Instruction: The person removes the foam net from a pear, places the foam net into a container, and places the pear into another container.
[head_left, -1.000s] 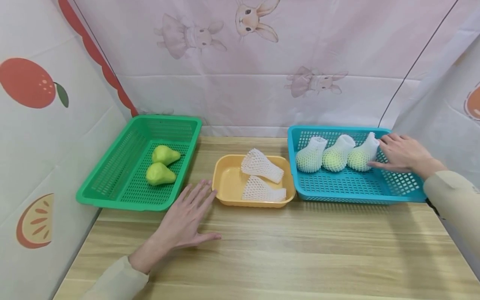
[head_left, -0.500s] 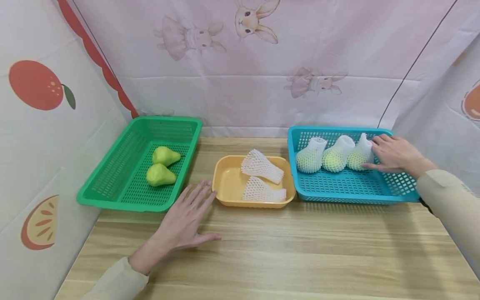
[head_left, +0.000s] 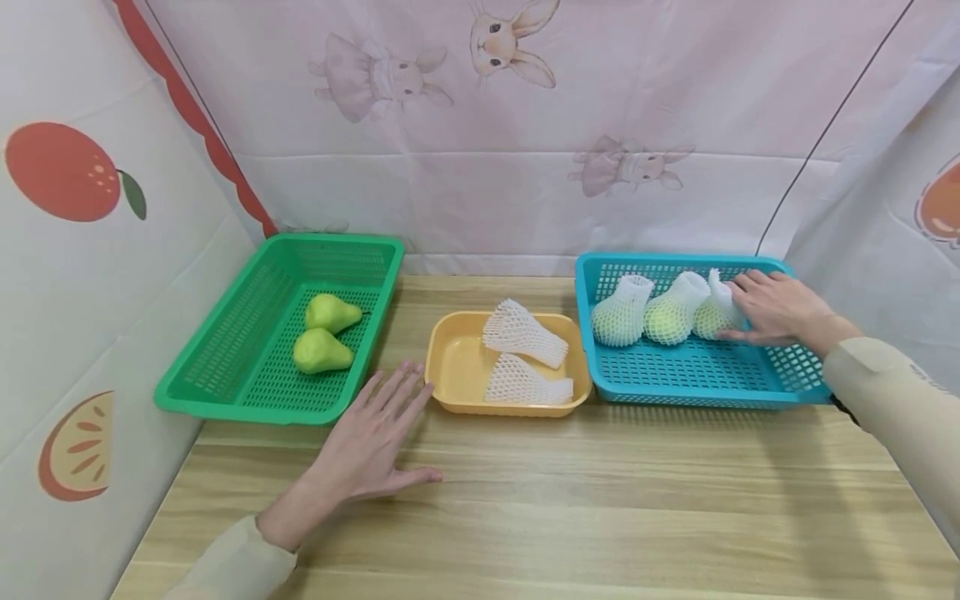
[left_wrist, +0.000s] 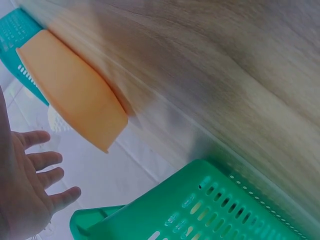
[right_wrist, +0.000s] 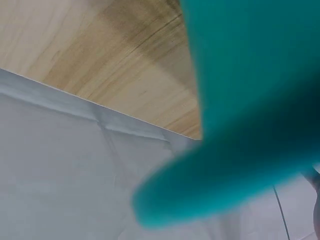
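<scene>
My right hand [head_left: 780,308] reaches into the blue basket [head_left: 667,392] and presses the rightmost pear in a white foam net [head_left: 709,320] from its right side. Its fingers lie fairly straight, the thumb toward the front. Two more netted pears [head_left: 622,321] [head_left: 670,321] stand in a row to the left. My left hand [head_left: 367,442] is spread, with nothing in it, between the green basket [head_left: 247,412] and the yellow tray [head_left: 457,406]. In the left wrist view, its fingers [left_wrist: 47,161] are stretched apart. The blue basket's wall [right_wrist: 240,165] blocks the right wrist view.
Two bare green pears [head_left: 330,312] [head_left: 321,350] lie in the green basket. Two foam nets [head_left: 523,333] [head_left: 525,382] lie in the yellow tray, between the baskets. A printed cloth wall [head_left: 480,208] rises behind the wooden table [head_left: 562,508].
My right hand has moved left, and the rightmost netted pear has shifted left against its neighbour, its net top leaning over. My left hand has stayed in place.
</scene>
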